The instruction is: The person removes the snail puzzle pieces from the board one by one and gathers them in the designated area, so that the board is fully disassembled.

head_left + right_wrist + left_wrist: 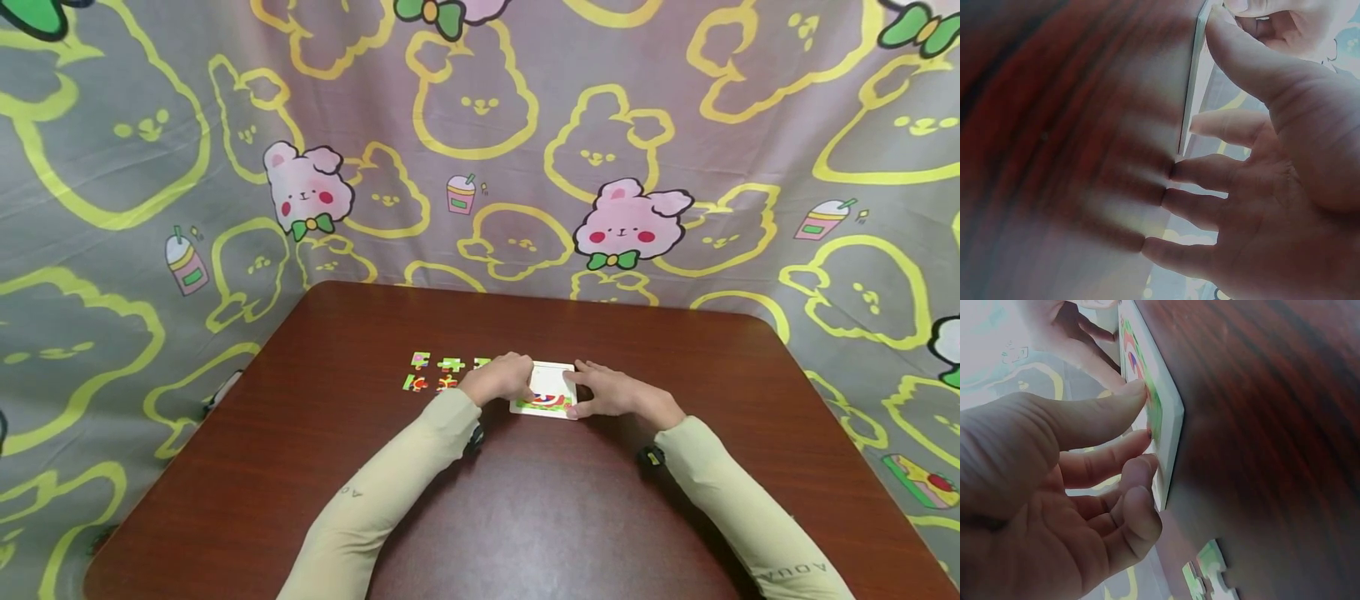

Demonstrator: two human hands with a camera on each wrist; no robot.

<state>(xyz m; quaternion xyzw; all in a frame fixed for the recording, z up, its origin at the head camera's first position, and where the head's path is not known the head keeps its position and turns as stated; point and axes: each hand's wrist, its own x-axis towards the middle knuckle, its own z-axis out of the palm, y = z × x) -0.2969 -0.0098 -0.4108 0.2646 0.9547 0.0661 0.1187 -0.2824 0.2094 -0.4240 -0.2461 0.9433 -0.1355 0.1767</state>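
Note:
A white puzzle tray [551, 377] lies on the table, with colourful fitted pieces [546, 402] along its near side and plain white beyond them. My left hand [498, 377] is at the tray's left side. In the left wrist view its thumb and index finger touch the picture, tips apart, while the other fingers bend near the tray's edge [1173, 437]. From the right, my right hand [611, 392] steadies the tray. Its thumb rests at the rim [1196, 81] in the right wrist view, and its other fingers are spread, with several fingertips down on the table.
Loose jigsaw pieces [452, 365] lie in two rows left of the tray, some partly hidden behind my left hand. The brown table [570, 500] has rounded far corners. A patterned curtain [517, 108] hangs around its back and sides.

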